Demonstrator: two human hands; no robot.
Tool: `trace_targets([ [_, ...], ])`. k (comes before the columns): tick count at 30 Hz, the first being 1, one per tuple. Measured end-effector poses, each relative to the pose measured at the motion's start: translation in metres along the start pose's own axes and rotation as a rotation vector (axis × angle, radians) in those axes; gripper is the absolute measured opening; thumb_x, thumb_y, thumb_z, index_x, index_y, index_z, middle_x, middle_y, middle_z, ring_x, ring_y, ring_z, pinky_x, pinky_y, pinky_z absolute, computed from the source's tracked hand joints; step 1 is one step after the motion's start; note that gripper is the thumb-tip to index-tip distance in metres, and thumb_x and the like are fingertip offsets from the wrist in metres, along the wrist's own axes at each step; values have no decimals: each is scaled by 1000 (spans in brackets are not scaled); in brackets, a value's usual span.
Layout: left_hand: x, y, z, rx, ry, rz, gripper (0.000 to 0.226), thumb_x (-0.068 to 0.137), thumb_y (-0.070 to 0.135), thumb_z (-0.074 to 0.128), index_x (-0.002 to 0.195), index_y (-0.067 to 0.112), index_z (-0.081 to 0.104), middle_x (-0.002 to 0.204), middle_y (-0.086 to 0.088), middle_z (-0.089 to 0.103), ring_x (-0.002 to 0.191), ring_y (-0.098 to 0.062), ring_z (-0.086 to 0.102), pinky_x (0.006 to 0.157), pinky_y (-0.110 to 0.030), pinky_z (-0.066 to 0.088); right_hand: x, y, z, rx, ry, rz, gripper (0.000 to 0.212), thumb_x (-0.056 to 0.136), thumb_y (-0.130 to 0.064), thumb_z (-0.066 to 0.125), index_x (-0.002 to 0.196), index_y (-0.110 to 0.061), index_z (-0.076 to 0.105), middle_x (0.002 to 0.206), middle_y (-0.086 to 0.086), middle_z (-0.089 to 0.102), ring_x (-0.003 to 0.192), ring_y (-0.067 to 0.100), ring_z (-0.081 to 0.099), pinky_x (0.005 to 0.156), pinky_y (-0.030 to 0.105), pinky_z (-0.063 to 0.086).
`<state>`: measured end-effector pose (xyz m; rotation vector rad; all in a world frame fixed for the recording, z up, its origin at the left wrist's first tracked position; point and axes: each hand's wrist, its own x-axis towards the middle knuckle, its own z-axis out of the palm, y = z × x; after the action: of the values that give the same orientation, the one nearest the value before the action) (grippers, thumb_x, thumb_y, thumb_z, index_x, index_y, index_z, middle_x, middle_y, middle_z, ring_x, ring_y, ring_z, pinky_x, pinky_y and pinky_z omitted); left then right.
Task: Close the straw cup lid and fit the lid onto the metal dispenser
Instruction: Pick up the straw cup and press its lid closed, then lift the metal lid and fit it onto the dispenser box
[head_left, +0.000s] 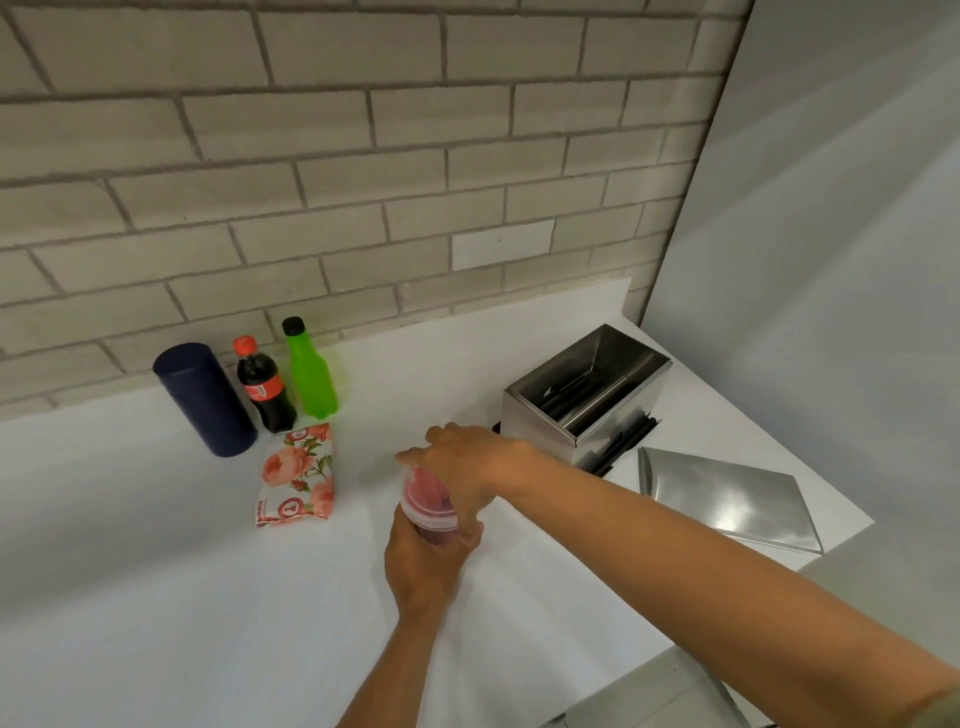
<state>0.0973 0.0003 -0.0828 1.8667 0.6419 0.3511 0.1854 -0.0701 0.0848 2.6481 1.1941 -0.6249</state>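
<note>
- The left hand (423, 558) is wrapped around the lower body of the straw cup (428, 506), holding it upright just above or on the white counter (156, 597); which of the two cannot be told.
- The right hand (467, 462) lies palm-down over the top of the cup, fingers spread across the cup lid (423, 483). It presses rather than grips; whether any finger hooks the rim is hidden.
- The lid appears partly seated. The view is blocked by the right hand, so full closure cannot be confirmed.
- Procedure for the step in hand: keep the cup braced with the lower hand, apply pressure evenly around the rim, and work round until the edge sits flush all the way.
- Avoid squeezing the cup wall hard; a soft wall would likely flex and lift the lid on the opposite side.
- The metal dispenser (584, 397) stands open near the right hand, dark straws visible inside it.
- The dispenser lid (727, 496), a flat steel sheet, lies on the counter just beside the dispenser, nearer the counter edge. It is untouched and remains to be fitted.
- Off to the left, well apart, stand a dark blue canister (205, 400), a cola bottle (265, 389) and a green bottle (310, 371), with a floral packet (296, 475) in front of them.
</note>
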Motion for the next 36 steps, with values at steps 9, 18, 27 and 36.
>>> trace_targets([
  [9,-35,-1,14,-18,168,-2,95,62,31,96,143,23,48,137,-2,59,123,-26,57,95,-32,44,-73,33,-37,482,198,-126,97,70,-40,90,153,-34,38,152,-1,46,137,20,43,105,32,43],
  [18,-90,5,56,-16,368,-180,84,78,11,83,151,10,41,144,-17,46,126,-35,55,104,-52,47,-173,118,-8,736,232,-198,67,76,-53,83,137,-34,60,135,-12,63,122,2,55,97,17,46],
  [27,-166,51,158,22,176,-8,50,87,8,71,134,22,60,133,-2,58,119,-23,58,95,-38,48,-262,245,93,992,279,-44,50,79,-37,85,125,-26,71,120,-12,72,99,-9,65,82,7,50],
  [36,-166,91,225,359,-134,153,53,89,29,73,138,21,58,139,-2,55,125,-22,56,104,-43,48,-287,323,182,1050,332,246,48,75,-43,86,119,-29,72,118,-9,70,109,5,65,97,31,54],
])
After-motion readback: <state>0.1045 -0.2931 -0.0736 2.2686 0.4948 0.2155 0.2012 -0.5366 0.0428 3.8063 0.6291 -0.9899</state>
